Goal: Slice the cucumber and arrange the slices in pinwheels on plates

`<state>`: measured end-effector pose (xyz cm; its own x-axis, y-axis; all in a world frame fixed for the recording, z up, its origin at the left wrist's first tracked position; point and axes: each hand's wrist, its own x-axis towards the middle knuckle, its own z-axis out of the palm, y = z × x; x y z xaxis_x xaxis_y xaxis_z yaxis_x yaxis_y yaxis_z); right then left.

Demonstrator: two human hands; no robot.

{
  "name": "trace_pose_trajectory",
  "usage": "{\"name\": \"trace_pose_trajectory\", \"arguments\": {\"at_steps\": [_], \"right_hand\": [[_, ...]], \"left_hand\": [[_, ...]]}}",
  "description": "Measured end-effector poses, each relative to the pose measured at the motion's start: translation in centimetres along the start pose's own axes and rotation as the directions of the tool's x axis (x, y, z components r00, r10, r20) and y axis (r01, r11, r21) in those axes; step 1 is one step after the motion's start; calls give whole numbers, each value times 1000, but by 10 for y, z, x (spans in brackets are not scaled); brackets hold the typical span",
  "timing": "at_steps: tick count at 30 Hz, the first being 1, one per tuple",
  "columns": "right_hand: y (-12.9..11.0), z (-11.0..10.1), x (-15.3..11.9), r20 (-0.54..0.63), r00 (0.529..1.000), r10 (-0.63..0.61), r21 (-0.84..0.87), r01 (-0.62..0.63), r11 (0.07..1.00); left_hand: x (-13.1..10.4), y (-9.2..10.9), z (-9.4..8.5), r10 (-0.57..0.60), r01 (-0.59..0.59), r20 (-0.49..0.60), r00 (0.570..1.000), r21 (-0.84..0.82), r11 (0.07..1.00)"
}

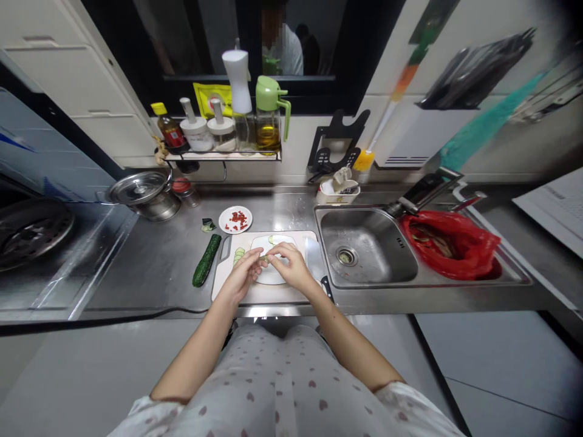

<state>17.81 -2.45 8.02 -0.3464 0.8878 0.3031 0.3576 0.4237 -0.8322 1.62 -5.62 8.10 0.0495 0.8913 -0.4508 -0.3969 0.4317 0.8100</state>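
Both hands meet over a white plate (272,276) on the cutting board (291,295). My right hand (291,266) pinches a small green cucumber piece (265,258) between its fingers. My left hand (246,276) has its fingers curled at the same piece, touching it from the left. One cucumber slice (272,240) lies at the plate's far edge. More cucumber slices (238,254) lie on the board, left of the plate, partly behind my left hand. A knife (313,258) rests at the board's right side. A whole cucumber (206,261) lies left of the board.
A small plate (246,226) with chopped red pieces stands behind the board. To the right are the sink (392,267) and a red bag (473,255). A lidded pot (159,206) stands back left, near a bottle shelf (218,156). A cable (155,312) runs along the front edge.
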Motion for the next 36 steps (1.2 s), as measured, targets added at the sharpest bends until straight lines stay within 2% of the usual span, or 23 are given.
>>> {"name": "trace_pose_trajectory", "arguments": {"at_steps": [4,7,11,15,19,25,32,36], "right_hand": [[-1,-1,-2,18,1000,-9,0,9,1000],[-2,-1,-2,29,999,23,18,-24,1000],[-4,4,-4,42,989,141,140,-146,979],[-9,11,-5,34,967,252,303,-250,920],[-16,15,-4,49,941,336,432,-323,842],[-27,14,-3,55,908,415,529,-379,760],[-32,14,-2,83,869,488,543,-450,709],[-24,13,0,155,839,522,527,-517,674]], "left_hand": [[2,5,1,30,-30,-4,1000,-14,999],[4,4,1,110,-108,-36,993,67,992],[2,0,2,273,-263,-40,961,173,949],[-4,0,7,369,-354,-35,929,210,911],[-12,0,14,468,-423,-80,880,315,850],[-20,-1,22,627,-545,-89,774,411,731],[-18,-6,24,687,-523,-130,715,553,649],[-7,-11,23,673,-551,-120,730,481,683]]}}
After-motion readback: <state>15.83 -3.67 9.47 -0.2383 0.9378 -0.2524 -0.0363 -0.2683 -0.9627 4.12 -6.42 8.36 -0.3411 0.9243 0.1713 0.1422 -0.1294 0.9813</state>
